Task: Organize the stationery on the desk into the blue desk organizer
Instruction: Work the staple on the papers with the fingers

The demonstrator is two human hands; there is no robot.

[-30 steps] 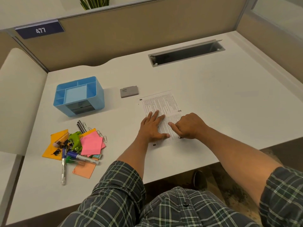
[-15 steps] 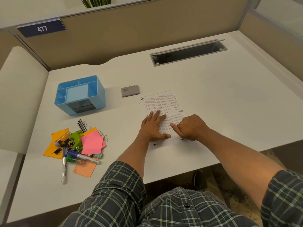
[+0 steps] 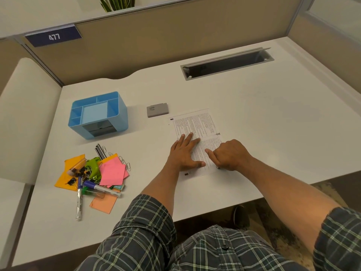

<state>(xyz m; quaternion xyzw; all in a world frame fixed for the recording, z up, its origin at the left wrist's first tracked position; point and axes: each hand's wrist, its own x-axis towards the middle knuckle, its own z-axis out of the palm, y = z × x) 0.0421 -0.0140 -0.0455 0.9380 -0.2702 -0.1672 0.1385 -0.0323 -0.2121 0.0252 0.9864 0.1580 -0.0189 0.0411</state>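
- My left hand [image 3: 184, 153] lies flat on the printed sheet [image 3: 197, 126], fingers straight and spread, pressing it to the white desk [image 3: 273, 124].
- My right hand [image 3: 230, 155] rests on the sheet's right edge with fingers curled under and the forefinger stretched onto the paper; whether it pinches anything, I cannot tell.
- The stationery pile [image 3: 95, 173] of sticky notes, markers, clips and a green stapler lies well apart, to the left of my left hand.
- The blue desk organizer [image 3: 97, 114] stands upright beyond the pile.
- A small grey box [image 3: 157, 110] sits between the organizer and the sheet.
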